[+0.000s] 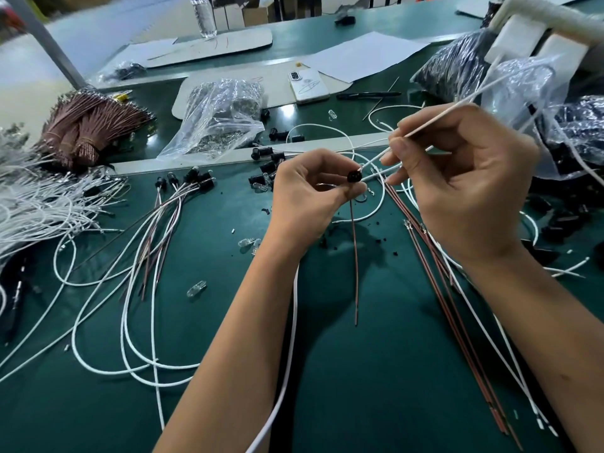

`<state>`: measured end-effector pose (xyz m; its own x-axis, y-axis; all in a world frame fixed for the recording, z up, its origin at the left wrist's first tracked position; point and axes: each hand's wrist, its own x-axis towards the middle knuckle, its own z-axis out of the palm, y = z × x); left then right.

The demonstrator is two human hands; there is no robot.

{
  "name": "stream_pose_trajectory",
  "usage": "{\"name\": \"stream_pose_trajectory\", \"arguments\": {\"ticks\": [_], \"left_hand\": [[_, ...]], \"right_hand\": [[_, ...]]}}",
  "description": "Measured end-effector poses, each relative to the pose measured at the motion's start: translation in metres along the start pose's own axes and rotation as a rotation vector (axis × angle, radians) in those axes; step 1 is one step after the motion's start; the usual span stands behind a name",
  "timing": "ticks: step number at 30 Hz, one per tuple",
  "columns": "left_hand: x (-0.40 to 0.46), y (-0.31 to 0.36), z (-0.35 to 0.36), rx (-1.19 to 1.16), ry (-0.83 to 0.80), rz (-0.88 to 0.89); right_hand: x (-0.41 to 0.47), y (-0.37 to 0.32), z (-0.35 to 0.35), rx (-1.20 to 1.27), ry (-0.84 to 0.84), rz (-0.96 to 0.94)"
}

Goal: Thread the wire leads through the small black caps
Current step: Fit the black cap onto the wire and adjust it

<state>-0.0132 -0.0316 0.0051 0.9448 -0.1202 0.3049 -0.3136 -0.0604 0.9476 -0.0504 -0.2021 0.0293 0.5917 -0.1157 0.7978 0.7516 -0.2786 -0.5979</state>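
Bare green bench (376, 371) is lying open between the forearms, with only a hanging brown lead (354, 266) crossing it. White wire loops (137, 322) are crowding the left; brown leads (457, 322) and plastic bags (523, 103) are blocking the right.

water bottle (205, 14) top cropped, boxes (248, 13) blurred

Matt green table mat (359, 371), glossy crinkled plastic bag (222, 116)

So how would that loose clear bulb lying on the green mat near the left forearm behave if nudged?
The clear bulb looks rounded and cylindrical, so it would probably roll on the green mat. It seems small and hollow, so likely light. It looks glassy, perhaps slippery and fragile under a hard pinch.
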Motion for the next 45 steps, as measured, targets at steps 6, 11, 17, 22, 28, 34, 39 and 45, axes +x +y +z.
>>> {"name": "stream_pose_trajectory", "arguments": {"ticks": [6, 11, 17, 22, 28, 34, 39, 45], "left_hand": [[-0.0003, -0.0001, 0.0003, 0.027, 0.033, -0.018], [-0.0006, 0.0014, 0.0011, 0.044, 0.053, -0.028], [-0.0015, 0.0024, 0.0006, 0.078, 0.058, -0.024], [-0.0022, 0.0039, 0.0013, 0.081, 0.054, -0.029], [-0.0019, 0.0034, 0.0017, 0.083, 0.046, -0.017], [-0.0022, 0.0035, 0.0019, 0.102, 0.031, -0.007], [-0.0024, 0.0020, 0.0027, 0.116, 0.021, -0.015], [-0.0014, 0.0022, 0.0020, 0.070, 0.028, -0.009]], "right_hand": [[-0.0010, 0.0021, -0.0015, -0.036, -0.008, -0.057], [-0.0009, 0.0021, -0.0004, -0.015, -0.001, -0.033], [-0.0024, 0.0030, 0.0015, -0.039, -0.009, -0.030], [-0.0032, 0.0023, 0.0026, -0.014, 0.013, 0.004], [-0.0026, 0.0031, 0.0021, -0.010, 0.015, 0.015], [-0.0034, 0.0067, 0.0023, -0.075, -0.010, 0.010], [-0.0039, 0.0082, 0.0005, -0.261, -0.129, 0.025], [-0.0025, 0.0108, -0.0003, -0.372, -0.219, 0.122]]}}
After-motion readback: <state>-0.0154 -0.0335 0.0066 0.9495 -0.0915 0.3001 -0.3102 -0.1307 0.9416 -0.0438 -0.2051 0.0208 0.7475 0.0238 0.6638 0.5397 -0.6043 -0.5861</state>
